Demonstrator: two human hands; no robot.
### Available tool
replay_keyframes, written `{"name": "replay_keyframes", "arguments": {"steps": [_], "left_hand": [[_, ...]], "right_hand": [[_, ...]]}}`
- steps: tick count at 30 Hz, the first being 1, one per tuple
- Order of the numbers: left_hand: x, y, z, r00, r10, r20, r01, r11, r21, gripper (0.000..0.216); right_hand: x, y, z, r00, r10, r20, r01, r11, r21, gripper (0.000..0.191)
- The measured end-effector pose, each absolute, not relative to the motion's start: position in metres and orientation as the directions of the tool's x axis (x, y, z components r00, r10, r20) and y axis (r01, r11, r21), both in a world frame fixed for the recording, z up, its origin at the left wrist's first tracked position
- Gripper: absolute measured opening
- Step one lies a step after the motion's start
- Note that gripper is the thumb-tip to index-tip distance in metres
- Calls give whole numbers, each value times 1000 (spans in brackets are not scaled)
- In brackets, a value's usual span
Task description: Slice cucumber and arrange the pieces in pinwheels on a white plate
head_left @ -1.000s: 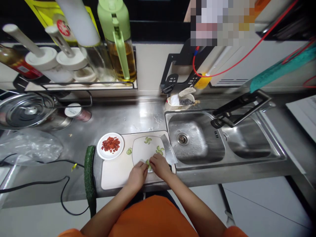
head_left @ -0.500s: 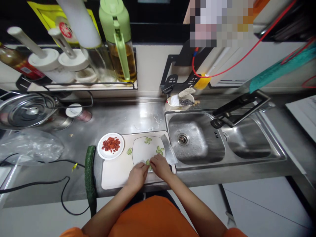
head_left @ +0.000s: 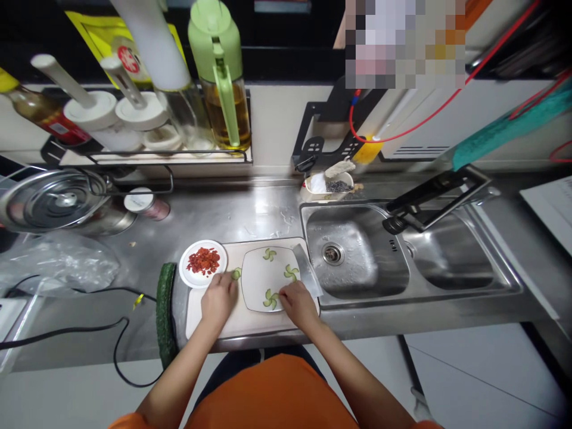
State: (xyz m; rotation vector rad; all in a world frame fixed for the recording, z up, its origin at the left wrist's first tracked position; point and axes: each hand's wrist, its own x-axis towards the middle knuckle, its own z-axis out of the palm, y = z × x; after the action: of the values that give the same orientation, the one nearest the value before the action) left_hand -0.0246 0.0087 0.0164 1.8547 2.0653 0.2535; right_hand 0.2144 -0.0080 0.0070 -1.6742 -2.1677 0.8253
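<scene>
My left hand (head_left: pixel 218 299) is at the left part of the cutting board (head_left: pixel 203 319), fingers bent together, its fingertips at a small pile of cucumber slices (head_left: pixel 236 273). Just right of it lies a white squarish plate (head_left: pixel 257 277) bearing three pinwheels of thin cucumber slices. The nearest pinwheel (head_left: pixel 270 298) is beside my right hand (head_left: pixel 300 305), whose fingers are curled closed over the plate's right edge; anything inside them is hidden. A cleaver blade (head_left: pixel 309 271) lies right of the plate, its handle mostly covered by my right hand.
Left of the board are a round plate (head_left: pixel 184 266) of chopped red pieces and a whole cucumber (head_left: pixel 165 313). A double sink (head_left: pixel 357 250) with a black faucet (head_left: pixel 402 217) is on the right. Bottles and jars line the rack (head_left: pixel 210 156). A black cable (head_left: pixel 80 328) crosses the left counter.
My left hand has moved left from the near pinwheel to the slice pile. My right hand has drawn back slightly to the right and down, uncovering the near pinwheel.
</scene>
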Motion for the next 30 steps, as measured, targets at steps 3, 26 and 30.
{"name": "replay_keyframes", "arguments": {"steps": [3, 26, 30], "left_hand": [[-27, 16, 10, -58, 992, -115, 972, 82, 219, 27], [-32, 16, 19, -70, 955, -289, 491, 285, 823, 17], [-20, 18, 32, 3, 903, -430, 219, 419, 881, 27]], "right_hand": [[211, -12, 8, -304, 947, -106, 793, 190, -579, 15], [172, 12, 25, -255, 967, -26, 571, 129, -811, 14], [154, 27, 33, -211, 972, -104, 434, -2, -901, 18]]}}
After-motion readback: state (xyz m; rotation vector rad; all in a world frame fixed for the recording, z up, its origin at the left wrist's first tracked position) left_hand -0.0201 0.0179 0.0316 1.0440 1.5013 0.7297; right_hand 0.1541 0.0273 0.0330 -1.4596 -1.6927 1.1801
